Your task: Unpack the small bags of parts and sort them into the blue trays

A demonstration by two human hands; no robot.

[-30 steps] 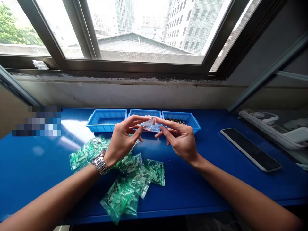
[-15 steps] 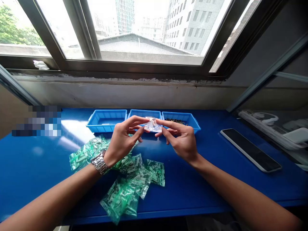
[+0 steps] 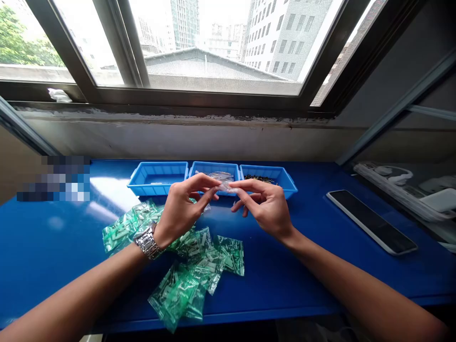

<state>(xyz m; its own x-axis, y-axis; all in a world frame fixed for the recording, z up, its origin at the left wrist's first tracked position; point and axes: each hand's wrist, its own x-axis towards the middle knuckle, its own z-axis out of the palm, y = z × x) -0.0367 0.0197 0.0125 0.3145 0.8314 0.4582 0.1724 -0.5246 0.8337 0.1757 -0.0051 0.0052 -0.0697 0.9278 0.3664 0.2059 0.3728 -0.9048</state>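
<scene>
Between my two hands is a small clear plastic bag (image 3: 225, 185), crinkled and held up in front of the middle blue bin (image 3: 233, 167). My left hand (image 3: 188, 199), with a metal watch on its wrist, pinches one side of the bag between thumb and index finger. On the other side, my right hand (image 3: 269, 204) pinches it the same way. The bag's contents cannot be made out. Below my left hand lies a pile of green-tinted plastic packets (image 3: 181, 289) with small pale and dark parts inside.
Beside the middle bin stand a left blue bin (image 3: 156, 166) and a right blue bin (image 3: 285, 178) holding dark, thin screw-like parts (image 3: 258, 179). A phone (image 3: 370, 221) rests on the blue table (image 3: 278, 285) at the right. A window runs behind the bins.
The clear bag has gone from spread flat to bunched and crumpled between my fingertips. Both hands stay almost in place, and the green packets have not moved.
</scene>
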